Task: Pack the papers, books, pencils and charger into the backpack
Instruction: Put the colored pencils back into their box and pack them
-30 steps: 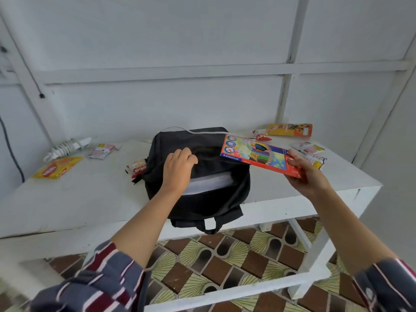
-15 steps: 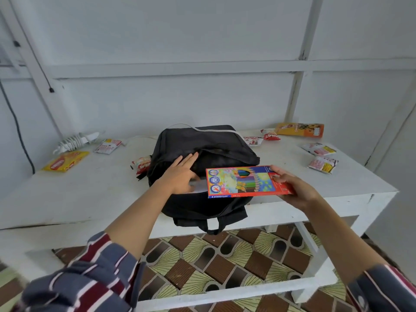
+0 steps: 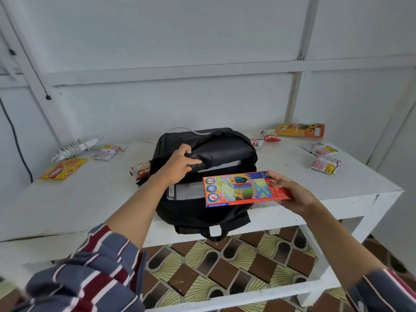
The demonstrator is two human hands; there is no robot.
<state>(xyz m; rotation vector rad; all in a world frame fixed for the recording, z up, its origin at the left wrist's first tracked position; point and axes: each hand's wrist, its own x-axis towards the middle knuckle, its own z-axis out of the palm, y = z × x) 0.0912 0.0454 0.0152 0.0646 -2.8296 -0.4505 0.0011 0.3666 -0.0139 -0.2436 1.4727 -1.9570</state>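
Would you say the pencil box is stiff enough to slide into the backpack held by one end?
Probably stiff: the pencil box juts out flat though the right hand grips only one end. Likely light, since that hold carries it. The backpack flap looks floppy; the left hand holds it up.

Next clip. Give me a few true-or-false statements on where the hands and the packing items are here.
1. The left hand grips the backpack by its flap. True.
2. The pencil box lies on the table. False: the right hand holds it above the backpack's opening.
3. The charger is inside the backpack. False: it lies at the table's back left.
4. White papers show inside the backpack. True.
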